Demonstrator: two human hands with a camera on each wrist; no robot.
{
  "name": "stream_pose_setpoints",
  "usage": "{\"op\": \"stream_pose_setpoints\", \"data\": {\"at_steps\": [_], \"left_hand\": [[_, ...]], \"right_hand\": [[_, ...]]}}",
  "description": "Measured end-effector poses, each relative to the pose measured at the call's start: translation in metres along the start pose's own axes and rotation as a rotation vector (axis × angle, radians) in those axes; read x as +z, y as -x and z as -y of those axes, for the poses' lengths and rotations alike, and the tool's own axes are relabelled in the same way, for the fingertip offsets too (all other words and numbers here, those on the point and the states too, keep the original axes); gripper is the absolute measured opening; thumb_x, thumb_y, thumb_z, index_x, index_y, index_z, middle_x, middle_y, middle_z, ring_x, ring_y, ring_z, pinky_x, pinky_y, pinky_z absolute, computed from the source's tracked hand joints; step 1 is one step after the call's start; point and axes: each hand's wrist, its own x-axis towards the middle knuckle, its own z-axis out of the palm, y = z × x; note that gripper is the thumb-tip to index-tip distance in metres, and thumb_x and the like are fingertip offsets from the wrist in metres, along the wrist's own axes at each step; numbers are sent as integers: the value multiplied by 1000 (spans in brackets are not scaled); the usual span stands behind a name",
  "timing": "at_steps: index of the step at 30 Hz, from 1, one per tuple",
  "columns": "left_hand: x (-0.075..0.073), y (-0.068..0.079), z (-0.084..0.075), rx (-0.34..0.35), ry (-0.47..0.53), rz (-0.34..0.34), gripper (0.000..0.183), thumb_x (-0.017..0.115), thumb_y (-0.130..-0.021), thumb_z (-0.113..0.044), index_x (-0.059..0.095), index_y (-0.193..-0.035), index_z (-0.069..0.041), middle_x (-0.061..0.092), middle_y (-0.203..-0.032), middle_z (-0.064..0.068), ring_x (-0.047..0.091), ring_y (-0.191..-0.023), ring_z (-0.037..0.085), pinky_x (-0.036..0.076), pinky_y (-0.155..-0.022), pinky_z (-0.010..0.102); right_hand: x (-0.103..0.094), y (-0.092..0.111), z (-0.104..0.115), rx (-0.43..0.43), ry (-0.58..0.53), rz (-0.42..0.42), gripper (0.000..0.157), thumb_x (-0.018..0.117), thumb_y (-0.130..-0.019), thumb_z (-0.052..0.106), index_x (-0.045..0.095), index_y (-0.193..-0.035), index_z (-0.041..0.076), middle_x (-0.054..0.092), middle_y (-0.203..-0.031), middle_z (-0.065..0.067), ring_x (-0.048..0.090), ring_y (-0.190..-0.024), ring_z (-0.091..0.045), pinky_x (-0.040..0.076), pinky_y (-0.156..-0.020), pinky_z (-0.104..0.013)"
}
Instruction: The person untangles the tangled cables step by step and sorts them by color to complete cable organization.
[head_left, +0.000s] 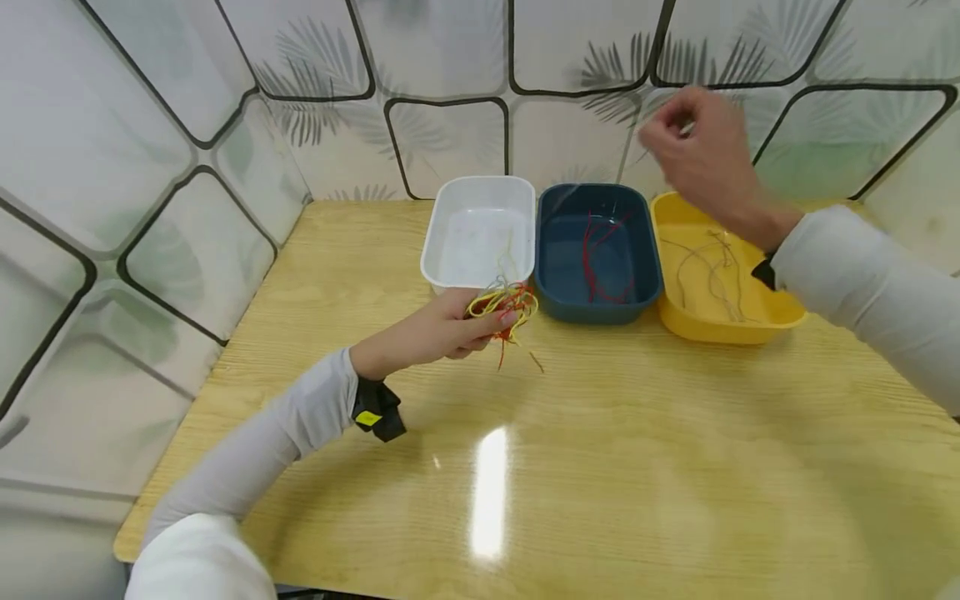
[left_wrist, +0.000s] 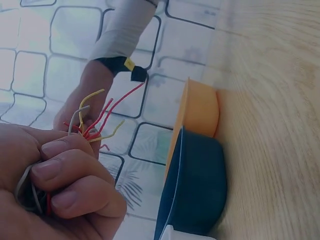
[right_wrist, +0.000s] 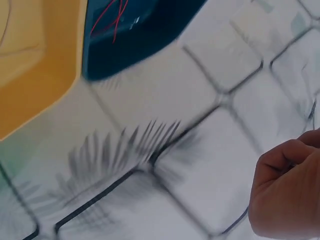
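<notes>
Right hand [head_left: 697, 146], up-right of blue bin [head_left: 597, 312]: blurred, grip unreadable. Yellow bin [head_left: 727, 330], right of blue bin: partly hidden by right arm [head_left: 862, 271].

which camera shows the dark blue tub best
The head view: it shows the dark blue tub from above, whole, with red strands inside. The left wrist view gives mostly its outer wall, no strands visible in it; the right wrist view catches only part, cut off by the top edge.

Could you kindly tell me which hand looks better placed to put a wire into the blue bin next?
Probably the right hand: it is raised near the blue bin, carrying no bundle, though whether it pinches a wire is unclear. The left hand is busy gripping the wire bundle by the white bin.
</notes>
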Motion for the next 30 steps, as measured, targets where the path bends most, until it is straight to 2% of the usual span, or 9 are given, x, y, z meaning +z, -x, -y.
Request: {"op": "stream_pose_setpoints", "data": {"at_steps": [3, 5, 11, 15, 17, 20, 24, 30], "left_hand": [[4, 7, 7, -27, -45, 52, 27, 50, -94, -35, 49, -107, -11, 41, -70, 10, 29, -49, 20, 24, -43, 30], [4, 11, 10, -51, -71, 51, 27, 50, -94, -37, 49, -108, -14, 41, -69, 9, 30, -49, 20, 25, -43, 30], [-2, 6, 11, -59, -47, -6, 30, 51, -94, -36, 49, -114, -14, 38, -67, 10, 28, -50, 19, 23, -43, 29], [-4, 4, 10, -70, -25, 10, 30, 51, -94, -35, 49, -110, -10, 37, -67, 10, 28, -50, 19, 22, -42, 29], [-4, 5, 9, -76, -18, 5, 31, 52, -94, -34, 49, -112, -9, 37, -67, 10, 28, -50, 19, 21, -42, 29], [-4, 6, 7, -84, -5, -5, 33, 52, -94, -33, 48, -114, -7, 36, -68, 9, 27, -50, 18, 20, -43, 28], [-4, 6, 5, -78, 2, -3, 33, 52, -94, -33, 48, -115, -8, 36, -68, 8, 27, -51, 17, 20, -43, 27], [-3, 3, 1, -42, 16, -5, 33, 51, -95, -29, 44, -120, -9, 37, -73, 9, 27, -51, 16, 19, -42, 27]], "right_hand": [[-27, -13, -19, 96, 48, -77, 13, 50, -90, 28, 55, -92, 17, 48, -84, -1, 44, -65, -12, 35, -63, -23], [-42, -13, -29, 137, 98, -85, 10, 49, -89, 28, 54, -92, 20, 47, -85, 0, 43, -67, -11, 33, -66, -23], [-62, -4, -47, 124, 157, -109, 10, 50, -86, 26, 56, -88, 19, 47, -82, 1, 40, -69, -11, 29, -68, -27], [-75, -1, -53, 127, 197, -144, 10, 50, -86, 27, 56, -89, 19, 46, -82, 2, 39, -69, -10, 28, -70, -24], [-81, 0, -57, 128, 255, -158, 7, 49, -86, 28, 54, -86, 23, 45, -80, 2, 39, -68, -9, 28, -72, -23], [-87, 1, -64, 124, 372, -167, 14, 46, -85, 31, 52, -88, 19, 45, -80, 1, 37, -67, -5, 28, -76, -24], [-88, 8, -83, 48, 516, -119, 29, 45, -84, 32, 55, -94, 7, 50, -81, -3, 36, -63, -1, 31, -70, -30], [-76, 34, -117, -59, 604, 79, 22, 50, -86, 31, 59, -87, 11, 52, -80, -5, 44, -65, -18, 35, -54, -39]]}}
